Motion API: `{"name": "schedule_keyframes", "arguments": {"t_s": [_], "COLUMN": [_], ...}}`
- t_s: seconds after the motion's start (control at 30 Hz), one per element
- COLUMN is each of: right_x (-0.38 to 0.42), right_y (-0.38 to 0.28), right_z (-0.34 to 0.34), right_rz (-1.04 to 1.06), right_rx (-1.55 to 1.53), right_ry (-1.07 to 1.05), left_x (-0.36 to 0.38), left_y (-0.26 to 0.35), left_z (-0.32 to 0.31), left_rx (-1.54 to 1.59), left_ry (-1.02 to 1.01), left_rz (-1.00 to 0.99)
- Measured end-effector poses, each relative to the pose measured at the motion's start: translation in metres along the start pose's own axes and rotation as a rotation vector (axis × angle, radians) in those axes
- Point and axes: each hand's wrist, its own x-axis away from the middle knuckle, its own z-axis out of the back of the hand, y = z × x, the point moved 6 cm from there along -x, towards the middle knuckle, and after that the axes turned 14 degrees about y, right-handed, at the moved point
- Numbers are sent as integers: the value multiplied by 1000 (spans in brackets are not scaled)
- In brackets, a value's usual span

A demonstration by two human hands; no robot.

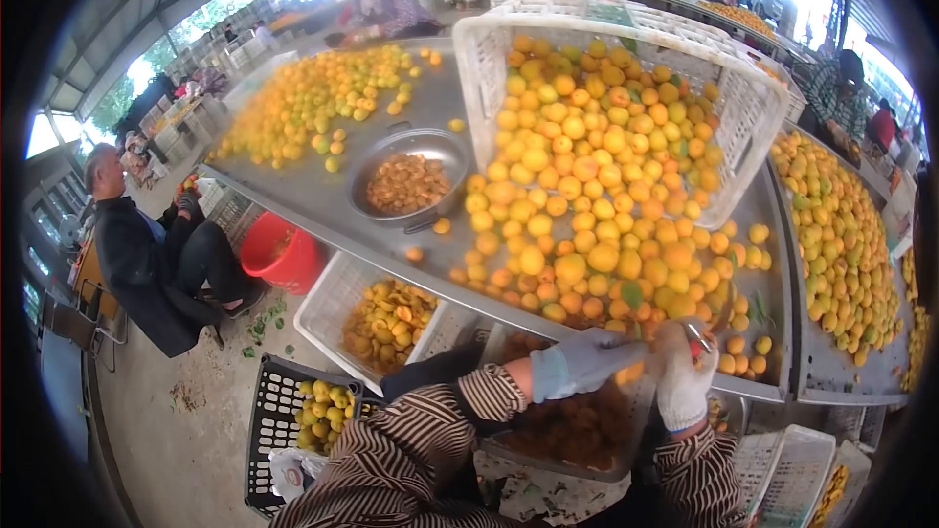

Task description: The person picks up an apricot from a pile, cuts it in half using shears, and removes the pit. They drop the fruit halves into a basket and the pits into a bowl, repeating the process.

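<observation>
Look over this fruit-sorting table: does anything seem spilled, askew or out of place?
The white crate lies tipped on the metal table, its yellow fruit spilling toward the gloved hands. Leaf scraps litter the floor near the red bucket.

The fruit (587, 196) is small, round and yellow-orange, a few pieces greenish or reddish. It spills in a thick heap from a tipped white crate (753, 108) at upper centre of the frame, down the grey counter (430, 108) to its near edge at lower centre. The lowest pieces lie loose and scattered at lower right. One piece (631, 372) shows as an orange patch between the two gloved hands at lower centre; how it is held cannot be told. A green leaf (632, 293) lies on the heap just above them.
</observation>
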Motion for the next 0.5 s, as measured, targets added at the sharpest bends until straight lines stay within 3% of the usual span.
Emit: {"name": "schedule_keyframes", "arguments": {"t_s": [0.03,0.1,0.13,0.17,0.23,0.27,0.33,0.43,0.5], "right_x": [0,-3,-4,-4,-3,-4,-2,1,2], "right_y": [1,3,2,-2,-4,-1,-5,-5,0], "right_z": [3,13,13,11,13,15,17,11,9], "right_rz": [-20,-11,109,230,199,224,248,67,12], "right_rx": [-32,-15,78,170,144,145,136,104,148], "right_ry": [34,-8,-61,-116,-141,-138,-134,-138,-173], "left_x": [-6,-11,1,2,15,12,23,34,40], "left_y": [-9,-8,-1,-9,4,-9,12,29,13], "left_z": [-3,-6,-7,-5,-7,-1,6,25,53], "left_rx": [1,-491,-661,-670,-829,-783,-854,-850,-285], "left_ry": [-15,14,24,23,137,151,183,303,316], "left_rz": [0,-362,-209,-211,-665,-426,-426,-493,94]}}
